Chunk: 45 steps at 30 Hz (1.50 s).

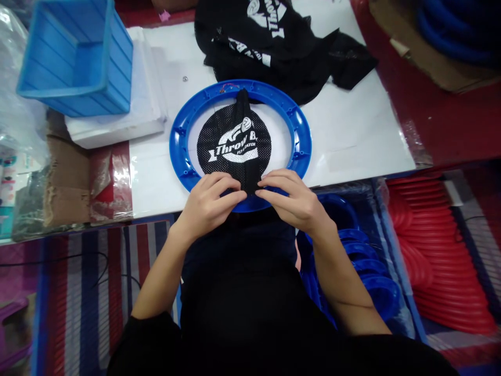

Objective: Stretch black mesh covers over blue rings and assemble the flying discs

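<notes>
A glossy blue ring lies on a white work surface, showing its ribbed, channelled face with small studs and a thin reddish wire on the far stretch. Inside its opening sits a round black mesh piece, perforated, printed in white with "Throw B", smaller lettering and a ball; a gathered fold reaches up onto the ring's far side, and the lower edge overlaps its near side. There the left hand and right hand meet the mesh, each thumb and forefinger drawn close; whether they pinch or merely press it, I cannot tell. Beyond the ring lie more printed black mesh pieces; left of it stands a light-blue bin.
</notes>
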{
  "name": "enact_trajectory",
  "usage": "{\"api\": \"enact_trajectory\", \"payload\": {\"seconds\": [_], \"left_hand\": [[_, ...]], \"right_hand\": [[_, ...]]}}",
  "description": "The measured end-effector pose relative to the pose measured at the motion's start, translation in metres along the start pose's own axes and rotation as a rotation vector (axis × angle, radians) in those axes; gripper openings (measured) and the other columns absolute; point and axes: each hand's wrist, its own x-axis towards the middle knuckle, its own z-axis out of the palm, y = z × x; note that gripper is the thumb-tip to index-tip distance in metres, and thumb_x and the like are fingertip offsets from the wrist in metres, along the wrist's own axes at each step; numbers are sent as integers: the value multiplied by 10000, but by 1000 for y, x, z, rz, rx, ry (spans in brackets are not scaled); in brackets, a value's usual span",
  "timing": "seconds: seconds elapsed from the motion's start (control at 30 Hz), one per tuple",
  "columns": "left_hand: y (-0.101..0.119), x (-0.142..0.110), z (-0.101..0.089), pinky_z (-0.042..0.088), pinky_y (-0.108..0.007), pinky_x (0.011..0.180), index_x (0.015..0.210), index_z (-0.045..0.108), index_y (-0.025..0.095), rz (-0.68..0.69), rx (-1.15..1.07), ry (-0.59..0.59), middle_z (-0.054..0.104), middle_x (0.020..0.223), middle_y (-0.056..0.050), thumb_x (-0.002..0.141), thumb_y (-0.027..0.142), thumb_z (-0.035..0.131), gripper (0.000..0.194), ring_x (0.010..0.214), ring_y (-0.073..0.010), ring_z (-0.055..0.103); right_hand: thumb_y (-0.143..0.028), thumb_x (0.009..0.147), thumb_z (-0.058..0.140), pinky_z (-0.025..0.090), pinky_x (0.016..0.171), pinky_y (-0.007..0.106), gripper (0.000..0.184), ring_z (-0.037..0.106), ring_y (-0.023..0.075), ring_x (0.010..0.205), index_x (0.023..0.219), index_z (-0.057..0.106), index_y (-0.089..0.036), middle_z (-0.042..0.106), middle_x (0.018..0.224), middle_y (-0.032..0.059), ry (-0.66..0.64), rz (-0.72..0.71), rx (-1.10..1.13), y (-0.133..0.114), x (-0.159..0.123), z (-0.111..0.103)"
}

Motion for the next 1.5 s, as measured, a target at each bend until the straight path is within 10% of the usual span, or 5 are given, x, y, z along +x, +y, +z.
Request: {"api": "enact_trajectory", "payload": {"seconds": [0.8,0.97,1.27,1.5], "left_hand": [[5,8,-13,583,-466,960,1080,707,196,-1,-15,-136,703,1222,-144,1045,118,598,138,1162,-282,652],[3,21,-30,577,-444,1030,1141,680,187,-152,-22,-159,694,1274,-134,1069,222,619,101,1187,-263,663],[-39,92,-28,577,-479,916,1222,666,119,-728,630,-456,718,1215,-232,1052,259,511,269,1144,-403,696],[-36,78,-34,585,-472,936,1421,563,145,-826,406,-416,766,1209,-182,1048,200,484,386,1114,-359,739]], "right_hand": [[-28,974,624,635,956,560,429,706,311,1215,1273,727,-319,738,1252,109,-13,56,93,-6,5,-6],[-87,975,636,585,1038,630,320,674,353,1223,1194,742,-297,719,1250,128,224,254,-167,3,21,-12],[-150,941,655,146,1259,854,38,264,556,1591,956,659,-184,532,1557,217,-64,641,-378,51,69,20],[-216,1003,573,407,1198,655,83,551,391,1424,927,599,-239,714,1325,141,152,610,-257,37,61,5]]}}
